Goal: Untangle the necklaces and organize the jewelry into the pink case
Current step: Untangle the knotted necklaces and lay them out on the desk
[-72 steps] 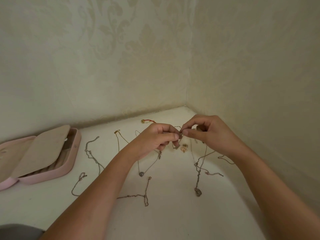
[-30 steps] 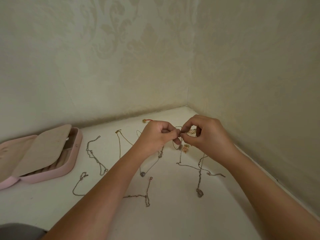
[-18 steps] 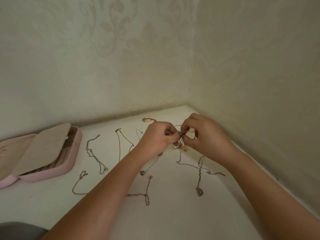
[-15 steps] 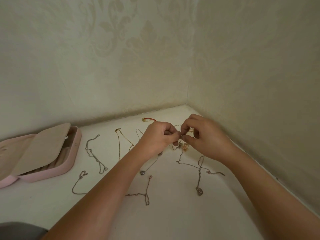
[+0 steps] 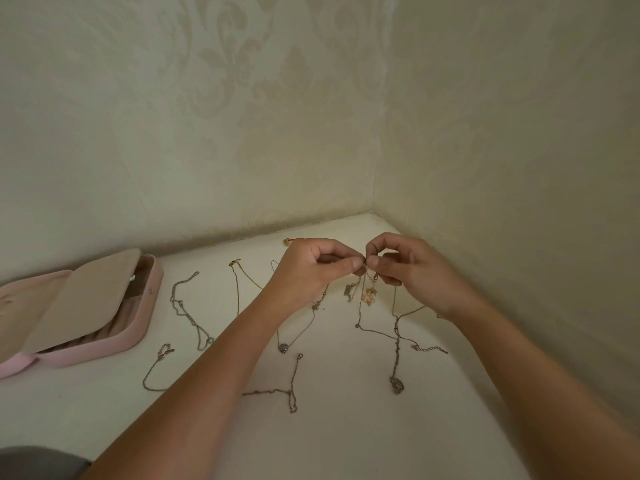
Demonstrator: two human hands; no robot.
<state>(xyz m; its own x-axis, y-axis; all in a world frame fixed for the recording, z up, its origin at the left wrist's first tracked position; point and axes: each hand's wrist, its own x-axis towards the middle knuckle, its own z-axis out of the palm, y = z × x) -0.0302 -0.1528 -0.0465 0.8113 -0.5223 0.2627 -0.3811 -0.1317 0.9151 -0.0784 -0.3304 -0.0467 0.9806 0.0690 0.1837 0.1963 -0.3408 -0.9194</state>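
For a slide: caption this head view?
Left hand and right hand pinch a chain; pink case lies open.

Pink case with beige lining; cream damask-patterned wallpaper — a pendant seemingly gold-pink.

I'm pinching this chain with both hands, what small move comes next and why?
Probably ease the pinch points apart: left hand and right hand pinch the chain at one spot, the gold pendant hangs below, and its strands cross lower down.
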